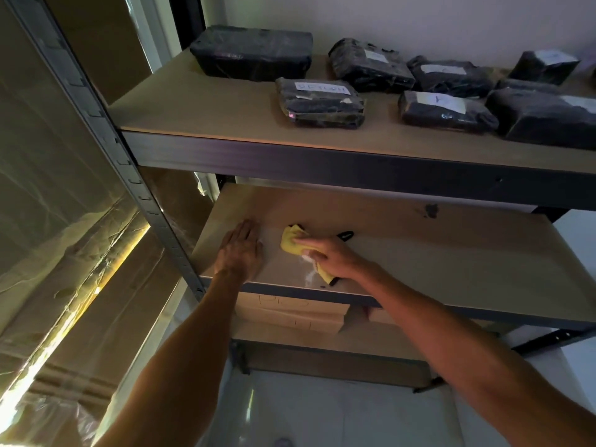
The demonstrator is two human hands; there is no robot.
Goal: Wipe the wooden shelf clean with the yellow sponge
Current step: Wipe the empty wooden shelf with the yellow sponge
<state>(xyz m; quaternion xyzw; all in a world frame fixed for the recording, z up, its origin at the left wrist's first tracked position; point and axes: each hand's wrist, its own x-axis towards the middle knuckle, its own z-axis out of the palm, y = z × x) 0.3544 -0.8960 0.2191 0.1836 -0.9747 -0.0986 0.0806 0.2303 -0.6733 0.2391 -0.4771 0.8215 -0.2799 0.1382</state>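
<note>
— Yellow sponge (292, 242), where is it?
— Under your right hand (329, 258), fingers clamped on it, pressed onto the wooden shelf (435, 253).
— And your left hand (239, 250)?
— At nine o'clock, fingers together, flat, likely bracing you.

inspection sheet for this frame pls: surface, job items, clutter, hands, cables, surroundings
Surface: bare wooden middle shelf board in a dark metal rack; a dark smudge near its back right, whitish streaks near the front edge.
Job's things: crumpled yellow sponge pressed on that board, left of centre.
Clutter: small black object lying on the board just behind the right hand; what it is cannot be told.
Grippers: right hand on the sponge, fingers over it; left hand flat on the board beside it, holding nothing.
Cables: nothing seen.
Surroundings: black plastic-wrapped parcels with white labels on the upper shelf; cardboard boxes on the lower shelf; plastic-wrapped cartons at left.
</note>
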